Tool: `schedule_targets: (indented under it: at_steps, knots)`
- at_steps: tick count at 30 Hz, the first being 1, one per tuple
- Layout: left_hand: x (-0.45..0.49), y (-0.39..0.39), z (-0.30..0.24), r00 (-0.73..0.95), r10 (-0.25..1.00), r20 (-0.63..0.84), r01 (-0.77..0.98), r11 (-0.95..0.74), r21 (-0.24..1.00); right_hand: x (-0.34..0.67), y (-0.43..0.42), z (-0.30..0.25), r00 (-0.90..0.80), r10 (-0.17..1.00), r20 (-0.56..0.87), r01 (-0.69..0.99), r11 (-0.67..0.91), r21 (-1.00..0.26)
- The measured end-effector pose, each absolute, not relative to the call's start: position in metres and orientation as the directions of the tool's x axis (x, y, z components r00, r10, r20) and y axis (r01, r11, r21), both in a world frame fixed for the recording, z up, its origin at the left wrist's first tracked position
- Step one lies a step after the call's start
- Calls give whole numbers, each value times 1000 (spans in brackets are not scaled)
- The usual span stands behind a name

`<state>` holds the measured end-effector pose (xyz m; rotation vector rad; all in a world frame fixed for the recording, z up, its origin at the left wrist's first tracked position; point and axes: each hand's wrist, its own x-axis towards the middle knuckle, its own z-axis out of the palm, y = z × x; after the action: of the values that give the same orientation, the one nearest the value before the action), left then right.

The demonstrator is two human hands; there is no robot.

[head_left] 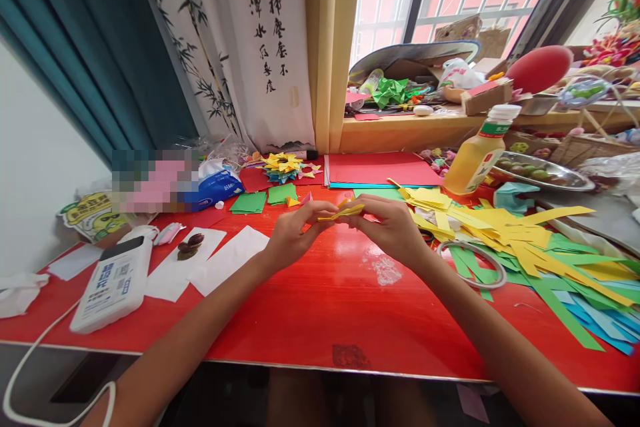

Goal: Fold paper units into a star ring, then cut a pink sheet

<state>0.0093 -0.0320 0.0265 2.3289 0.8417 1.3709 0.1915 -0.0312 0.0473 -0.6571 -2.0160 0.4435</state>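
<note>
Both my left hand (293, 232) and right hand (386, 222) clamp the slim, folded yellow paper piece (342, 213); press evenly.

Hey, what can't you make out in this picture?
All in the head view:
Yellow folded paper: partly covered by the left hand and right hand.
Pixelated patch: mosaic blurs whatever lies there.
Bottle: its label's small print is too small to read.
Flowers: cut off by the right edge.

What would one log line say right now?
left hand: holds folded yellow paper piece | right hand: holds same piece | beneath: glossy red tabletop
</note>
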Motion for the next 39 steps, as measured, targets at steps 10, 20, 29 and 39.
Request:
schedule_targets:
  at_steps: [10, 20, 29, 39]
  knots:
    - [9, -31, 25, 376, 589, 715, 354, -805, 477, 190, -34, 49, -419, 686, 596, 266, 720, -641]
    - [11, -31, 26, 362, 611, 704, 346, -789, 507, 187, -30, 36, -421, 352, 836, 434, 887, -155]
    - [10, -31, 26, 333, 710, 620, 387, -703, 597, 190, -28, 38, -462, 465, 756, 427, 863, -270]
    - [5, -28, 20, 405, 605, 686, 457, -783, 421, 190, -27, 33, -470, 401, 786, 419, 885, -201]
